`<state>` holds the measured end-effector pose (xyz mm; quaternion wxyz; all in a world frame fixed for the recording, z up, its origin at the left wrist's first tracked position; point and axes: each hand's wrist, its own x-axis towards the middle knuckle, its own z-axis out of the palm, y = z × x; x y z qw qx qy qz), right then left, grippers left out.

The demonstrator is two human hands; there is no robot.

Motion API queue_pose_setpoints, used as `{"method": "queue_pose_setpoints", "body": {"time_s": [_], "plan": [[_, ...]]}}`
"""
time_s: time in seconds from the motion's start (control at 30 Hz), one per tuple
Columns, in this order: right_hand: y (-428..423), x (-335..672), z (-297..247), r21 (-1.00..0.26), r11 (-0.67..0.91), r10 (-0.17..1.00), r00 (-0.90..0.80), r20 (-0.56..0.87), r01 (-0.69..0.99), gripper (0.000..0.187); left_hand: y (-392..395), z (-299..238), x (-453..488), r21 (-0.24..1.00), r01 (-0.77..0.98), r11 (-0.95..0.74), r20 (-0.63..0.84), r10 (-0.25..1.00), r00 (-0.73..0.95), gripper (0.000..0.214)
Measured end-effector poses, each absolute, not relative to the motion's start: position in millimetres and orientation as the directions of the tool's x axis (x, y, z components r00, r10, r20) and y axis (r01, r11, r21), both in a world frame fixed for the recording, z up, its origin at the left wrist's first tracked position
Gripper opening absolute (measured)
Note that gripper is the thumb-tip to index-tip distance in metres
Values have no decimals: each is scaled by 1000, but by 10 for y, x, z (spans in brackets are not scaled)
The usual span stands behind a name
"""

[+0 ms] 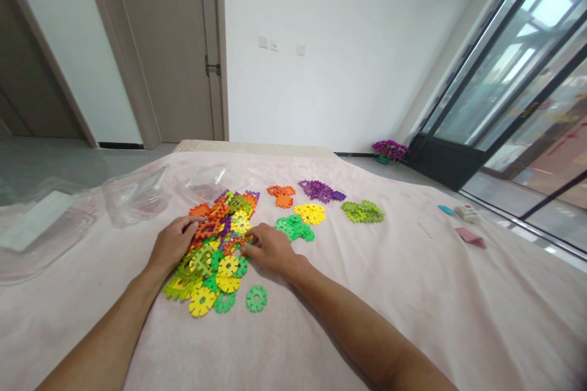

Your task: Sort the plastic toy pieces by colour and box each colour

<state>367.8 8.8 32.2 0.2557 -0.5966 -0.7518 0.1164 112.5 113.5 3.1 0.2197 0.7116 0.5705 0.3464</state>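
Note:
A mixed pile of plastic interlocking pieces lies in front of me, with notched yellow and green discs and orange, purple and lime square ones. My left hand rests on the pile's left edge. Its fingers are stretched over the orange pieces, thumb a little apart. On the right side of the pile, my right hand has thumb and forefinger closed at an orange piece; the fingertips partly hide it. One green disc lies apart near the front.
Behind my right hand are separate groups: orange, purple, yellow, green and lime. Clear plastic containers stand at the left. A pink piece and small white box lie right on the cloth-covered table.

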Motion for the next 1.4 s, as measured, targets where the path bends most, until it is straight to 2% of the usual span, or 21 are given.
{"method": "queue_pose_setpoints", "body": {"time_s": [0.1,0.2,0.4,0.53,0.67,0.83,0.9,1.0,1.1,1.2,1.3,1.4], "plan": [[82,3628,332,-449,193,972,-108,208,872,28,1141,24,1123,700,665,-259,250,962,111,40],[98,3614,335,-474,142,983,-67,170,869,20,1144,21,1119,691,676,-256,252,962,106,40],[142,3661,291,-618,78,990,10,138,782,7,1151,15,1107,679,691,-248,244,964,105,41],[219,3736,264,-789,91,977,100,189,608,4,1152,15,1105,679,689,-255,248,962,112,41],[332,3838,288,-951,61,976,183,121,303,11,1142,30,1112,683,684,-254,248,962,110,41],[497,4073,335,-997,68,929,364,72,23,26,1136,34,1120,688,680,-254,251,962,106,41],[547,4191,332,-993,119,868,486,104,-1,33,1140,27,1120,693,672,-261,256,960,109,41],[555,4294,302,-985,111,814,556,167,133,39,1144,15,1119,697,666,-266,258,960,112,41],[478,4227,283,-952,64,896,402,186,298,27,1142,10,1118,699,663,-267,262,959,109,40],[359,4037,302,-909,119,981,96,171,399,13,1138,13,1118,709,654,-264,256,960,110,40],[235,3859,334,-863,173,983,-137,122,475,20,1138,17,1120,714,650,-260,247,962,114,40],[134,3763,352,-734,303,942,-307,134,608,34,1140,19,1124,709,657,-255,242,964,112,40]]}}
